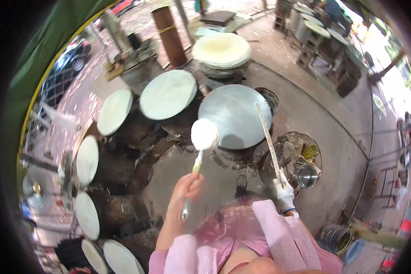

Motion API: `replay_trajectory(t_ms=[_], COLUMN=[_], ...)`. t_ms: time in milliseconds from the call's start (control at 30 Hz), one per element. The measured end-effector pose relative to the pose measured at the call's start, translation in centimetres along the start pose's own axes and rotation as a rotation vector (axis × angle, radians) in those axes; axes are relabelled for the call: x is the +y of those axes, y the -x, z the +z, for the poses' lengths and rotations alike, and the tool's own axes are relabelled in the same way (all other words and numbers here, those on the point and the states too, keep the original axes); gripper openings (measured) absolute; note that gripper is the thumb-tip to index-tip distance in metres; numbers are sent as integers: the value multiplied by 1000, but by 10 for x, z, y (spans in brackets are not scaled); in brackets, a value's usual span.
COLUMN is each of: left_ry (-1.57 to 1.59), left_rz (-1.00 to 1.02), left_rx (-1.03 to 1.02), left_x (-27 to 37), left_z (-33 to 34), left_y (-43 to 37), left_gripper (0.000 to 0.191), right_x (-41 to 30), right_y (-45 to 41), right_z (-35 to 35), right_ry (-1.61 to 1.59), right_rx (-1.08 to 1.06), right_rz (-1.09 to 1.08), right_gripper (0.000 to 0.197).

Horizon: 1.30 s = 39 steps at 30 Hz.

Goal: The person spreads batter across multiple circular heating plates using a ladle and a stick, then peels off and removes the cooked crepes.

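Note:
My left hand point(187, 188), bare, grips the handle of a ladle point(197, 164). White batter point(204, 134) fills the ladle's bowl, which is in front of the near left edge of a round metal griddle point(234, 111). No batter shows on the griddle's grey surface. In a white knit glove, my right hand point(285, 196) is closed around a long, thin, flat stick point(269, 142). The stick points away from me, its far tip in front of the griddle's right side; whether it touches the metal I cannot tell.
Several round griddles bearing pale sheets curve along my left, including one near the centre point(168, 94). A stack of pale round flatbreads point(222, 50) stands beyond the bare griddle. To my right, a saucepan point(307, 176) rests by a cluttered round top point(289, 145). A metal can point(337, 238) lies lower right.

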<state>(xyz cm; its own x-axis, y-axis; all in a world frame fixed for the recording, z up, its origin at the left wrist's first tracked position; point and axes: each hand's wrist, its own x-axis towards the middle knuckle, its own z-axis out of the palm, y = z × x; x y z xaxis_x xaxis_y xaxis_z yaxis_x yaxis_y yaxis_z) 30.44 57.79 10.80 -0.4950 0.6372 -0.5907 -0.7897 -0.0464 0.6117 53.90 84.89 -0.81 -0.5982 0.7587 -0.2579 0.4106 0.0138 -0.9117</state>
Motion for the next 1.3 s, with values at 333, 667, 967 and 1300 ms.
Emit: replay_trajectory(t_ms=[333, 667, 967, 1300], left_ry=[-401, -1185, -1177, -1001], left_rz=[183, 468, 917, 584], left_rx=[-78, 142, 200, 167], left_x=[8, 3, 102, 106], left_z=[122, 57, -37, -91], left_y=[-260, -331, -283, -228], left_gripper=[32, 47, 37, 10], right_x=[9, 26, -36, -39], right_y=[-118, -151, -161, -176], right_z=[26, 105, 126, 136], right_ry=[21, 127, -96, -170], right_rx=[201, 255, 123, 8], right_rz=[-40, 280, 269, 193], right_gripper=[57, 52, 42, 39])
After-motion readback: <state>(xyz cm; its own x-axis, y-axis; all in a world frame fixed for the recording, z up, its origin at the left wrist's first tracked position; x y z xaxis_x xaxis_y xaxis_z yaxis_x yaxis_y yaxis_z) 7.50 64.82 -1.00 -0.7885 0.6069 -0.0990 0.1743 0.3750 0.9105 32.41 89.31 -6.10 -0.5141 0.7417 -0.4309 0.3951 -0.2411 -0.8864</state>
